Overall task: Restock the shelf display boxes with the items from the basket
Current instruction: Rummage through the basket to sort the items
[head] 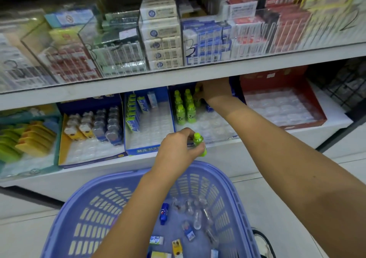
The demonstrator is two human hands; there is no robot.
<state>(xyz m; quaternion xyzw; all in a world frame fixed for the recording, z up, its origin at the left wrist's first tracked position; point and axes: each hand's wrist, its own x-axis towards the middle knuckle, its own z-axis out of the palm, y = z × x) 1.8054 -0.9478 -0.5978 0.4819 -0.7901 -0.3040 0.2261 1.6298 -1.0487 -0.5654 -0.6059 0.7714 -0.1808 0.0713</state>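
My left hand [179, 148] grips a small green bottle [199, 143] above the far rim of the purple basket [233, 190]. My right hand [215, 90] reaches deep under the upper shelf into the blue display box [215, 133], beside rows of green bottles [185, 107]; its fingers are hidden, so a grip cannot be judged. In the basket lie a small blue bottle [164, 213], clear mini bottles [198, 212] and small packets [176, 247].
Left of that box stand a blue box with green packets [136, 111] and a yellow-sided box of small jars [95, 125]. A red display box [283, 107] with an empty clear tray sits to the right. Cartons fill the glass-fronted upper shelf [178, 73].
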